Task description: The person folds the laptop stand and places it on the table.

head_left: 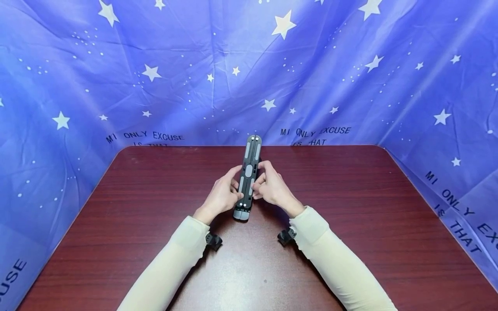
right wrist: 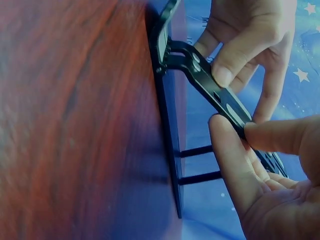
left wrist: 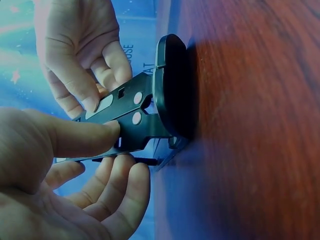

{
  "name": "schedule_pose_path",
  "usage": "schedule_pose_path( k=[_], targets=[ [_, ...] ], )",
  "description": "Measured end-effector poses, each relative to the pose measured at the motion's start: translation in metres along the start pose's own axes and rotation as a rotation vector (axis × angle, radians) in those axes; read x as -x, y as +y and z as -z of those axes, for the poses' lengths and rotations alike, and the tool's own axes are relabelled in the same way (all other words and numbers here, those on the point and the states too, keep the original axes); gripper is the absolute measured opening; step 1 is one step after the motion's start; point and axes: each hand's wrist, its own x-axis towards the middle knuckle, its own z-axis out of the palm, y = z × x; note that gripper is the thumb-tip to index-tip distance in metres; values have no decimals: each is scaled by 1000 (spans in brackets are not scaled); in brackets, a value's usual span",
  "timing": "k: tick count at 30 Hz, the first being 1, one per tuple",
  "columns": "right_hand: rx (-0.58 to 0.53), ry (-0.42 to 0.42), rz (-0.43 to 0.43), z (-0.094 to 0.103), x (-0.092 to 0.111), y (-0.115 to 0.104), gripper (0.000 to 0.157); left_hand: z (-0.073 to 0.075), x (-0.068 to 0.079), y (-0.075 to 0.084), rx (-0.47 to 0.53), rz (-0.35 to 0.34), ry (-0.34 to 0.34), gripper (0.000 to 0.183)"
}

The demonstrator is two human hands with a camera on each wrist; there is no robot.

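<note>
Over table (head_left: 116, 216) | left hand (head_left: 222, 190), right hand (head_left: 273, 187): pinching black stand (head_left: 249, 171) | cloth (head_left: 249, 90): "MI ONLY EXCUSE"

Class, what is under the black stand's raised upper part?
Under the upper part: two thin dark struts and a dark base. The right hand hides the struts' upper ends.

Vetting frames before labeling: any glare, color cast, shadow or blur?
Head: pale glare at the near middle of the tabletop, light streaks on the star-print backdrop, folding laptop stand reads clearly; left wrist: cool blue cast, tabletop grain soft; right wrist: bluish too, grain smeary, dark soft-edged patches beside the stand, shadow or reflection, can't tell which.
</note>
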Motion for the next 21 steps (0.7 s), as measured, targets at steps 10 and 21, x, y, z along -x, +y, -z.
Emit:
schedule_pose_path(
  k=[10,21],
  targets=[
    [187,94,211,40,-15,0,55,6,18,6,-213,27,-103,84],
    [284,-48,347,67,-51,-2,94,5,41,9,-390,1,-132,84]
  ],
)
